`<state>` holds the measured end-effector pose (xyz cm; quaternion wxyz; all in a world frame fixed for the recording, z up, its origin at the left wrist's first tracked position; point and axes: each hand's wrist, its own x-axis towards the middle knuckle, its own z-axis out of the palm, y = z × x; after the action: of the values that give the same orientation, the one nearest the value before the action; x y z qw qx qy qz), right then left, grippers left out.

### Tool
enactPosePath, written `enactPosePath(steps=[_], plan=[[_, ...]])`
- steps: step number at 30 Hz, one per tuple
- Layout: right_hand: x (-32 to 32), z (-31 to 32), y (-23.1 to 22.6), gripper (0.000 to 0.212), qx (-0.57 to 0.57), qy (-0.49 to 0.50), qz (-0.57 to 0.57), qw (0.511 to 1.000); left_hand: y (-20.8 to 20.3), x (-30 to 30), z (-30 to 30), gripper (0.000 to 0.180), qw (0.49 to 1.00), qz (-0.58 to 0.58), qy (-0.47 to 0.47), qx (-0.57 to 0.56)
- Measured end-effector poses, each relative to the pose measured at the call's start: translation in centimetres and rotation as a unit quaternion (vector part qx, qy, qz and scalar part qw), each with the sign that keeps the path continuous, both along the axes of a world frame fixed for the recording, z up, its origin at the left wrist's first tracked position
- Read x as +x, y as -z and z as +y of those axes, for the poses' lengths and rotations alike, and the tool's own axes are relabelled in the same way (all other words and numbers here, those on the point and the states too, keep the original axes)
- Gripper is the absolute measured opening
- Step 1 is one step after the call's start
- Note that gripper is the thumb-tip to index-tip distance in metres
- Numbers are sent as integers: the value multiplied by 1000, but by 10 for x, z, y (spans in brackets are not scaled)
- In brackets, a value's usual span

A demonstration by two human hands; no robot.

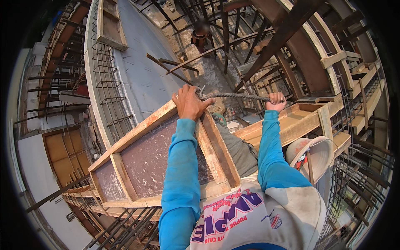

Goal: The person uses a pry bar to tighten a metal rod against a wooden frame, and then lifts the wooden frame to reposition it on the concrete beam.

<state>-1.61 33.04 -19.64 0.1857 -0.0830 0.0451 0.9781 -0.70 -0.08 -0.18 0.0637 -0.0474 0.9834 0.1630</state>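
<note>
Two hands work apart: the framed wooden panel (143,158) is probably best braced by the left hand (189,103), fingers splayed over its corner, forearm reaching forward; the ribbed steel bar (241,96) (clawed end beside the left thumb) wants slow, even leverage from the right hand (276,102), fingers curled around its far end.

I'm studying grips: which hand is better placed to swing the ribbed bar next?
Probably the right hand: it is closed around one end of the ribbed bar. The left hand lies over a corner of the wooden frame, near the bar's hooked end, so it seems better suited to steadying.
</note>
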Motion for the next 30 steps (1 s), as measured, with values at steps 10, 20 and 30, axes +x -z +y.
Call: enactPosePath(steps=[10, 20, 30], plan=[[7, 5, -44, 25, 14, -90, -21, 996, -14, 3, -3, 72, 999, -42, -22, -3], [-74, 21, 8, 26, -2, -117, -3, 993, 9, -3, -5, 50, 999, 44, -14, 30], [36, 3, -8, 7, -77, -93, -177, 977, -14, -26, -11, 47, 984, -173, -34, 17]])
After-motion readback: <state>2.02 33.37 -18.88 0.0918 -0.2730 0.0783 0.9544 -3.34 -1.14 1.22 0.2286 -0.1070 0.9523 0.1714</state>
